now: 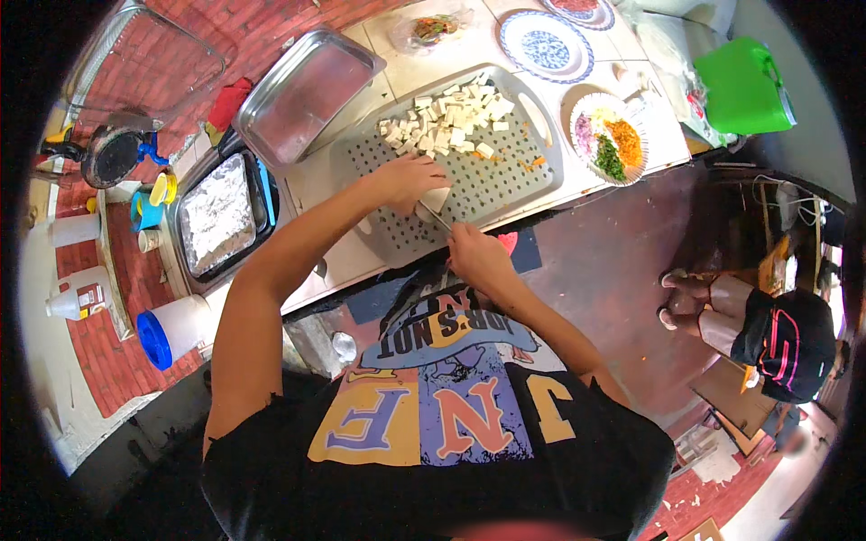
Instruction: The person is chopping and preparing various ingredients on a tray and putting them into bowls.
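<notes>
My left hand [413, 181] presses on a pale block that looks like tofu [436, 198], its fingers curled over the top. In my right hand [479, 251] is a knife [440, 220], its handle hidden in the fist and its blade against the block near my left fingers. Both hands are over the near side of a grey plastic board dotted with holes [504, 186]. Cut white cubes [450, 118] are heaped on the board's far half, beyond my left hand. Orange scraps [538, 162] lie towards its right end.
Right of the board, a plate [580, 135] holds chopped vegetables in separate piles. Behind stand a blue-patterned plate [528, 64] and a bagged vegetable bundle [436, 28]. Leftward are a steel tray [304, 101] and a foil-covered pan [220, 209]. A person [764, 338] is off to the right.
</notes>
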Demonstrator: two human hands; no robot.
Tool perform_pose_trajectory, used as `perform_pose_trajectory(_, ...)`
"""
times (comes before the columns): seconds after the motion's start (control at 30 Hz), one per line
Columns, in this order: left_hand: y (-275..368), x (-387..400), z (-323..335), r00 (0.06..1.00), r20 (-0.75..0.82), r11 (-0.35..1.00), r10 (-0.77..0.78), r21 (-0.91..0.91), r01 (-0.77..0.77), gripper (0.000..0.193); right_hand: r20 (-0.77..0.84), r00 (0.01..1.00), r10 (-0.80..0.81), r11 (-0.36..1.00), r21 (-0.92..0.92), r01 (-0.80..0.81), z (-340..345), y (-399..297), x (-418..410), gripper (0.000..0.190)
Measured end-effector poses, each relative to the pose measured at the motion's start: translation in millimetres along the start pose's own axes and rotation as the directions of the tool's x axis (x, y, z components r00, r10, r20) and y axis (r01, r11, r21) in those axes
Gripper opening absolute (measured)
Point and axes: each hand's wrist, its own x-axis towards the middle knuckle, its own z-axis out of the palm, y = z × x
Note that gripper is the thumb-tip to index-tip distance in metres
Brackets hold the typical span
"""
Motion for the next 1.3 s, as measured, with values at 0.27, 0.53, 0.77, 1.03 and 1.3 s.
perform_pose_trajectory(0.27, 22.2, -42.6, 8.3, 0.858, -0.489, 0.987, -0.16, -0.076, 0.141, 0.095, -0.045, 0.999, -0.006, 0.993, 0.114, 0.011, -10.7, 6.6, -0.6, 0.021)
perform_pose_trajectory(0.53, 102.5, -58.6, 112.0, 0.274, -0.575, 0.631, -0.771, -0.748, 0.205, 0.072, 0.056, 0.998, 0.011, 0.871, 0.489, -0.037, 7.5, 17.1, 10.6, 0.024)
perform_pose_trajectory(0.77, 107.7, -55.2, 128.0, 0.18, -0.475, 0.505, -0.861, -0.84, 0.199, 0.049, 0.134, 0.991, -0.023, 0.879, 0.475, -0.043, 6.2, 3.4, 18.9, 0.027)
perform_pose_trajectory(1.03, 112.3, -52.8, 120.7, 0.26, -0.571, 0.624, -0.779, -0.664, 0.413, 0.044, -0.058, 0.992, -0.112, 0.958, 0.26, 0.123, -20.5, -12.8, 34.4, 0.023)
perform_pose_trajectory(1.3, 104.4, -50.0, 132.7, 0.261, -0.701, 0.743, -0.663, -0.574, 0.344, 0.035, 0.012, 1.0, -0.022, 0.985, 0.169, 0.019, -5.8, -30.7, -3.5, 0.019)
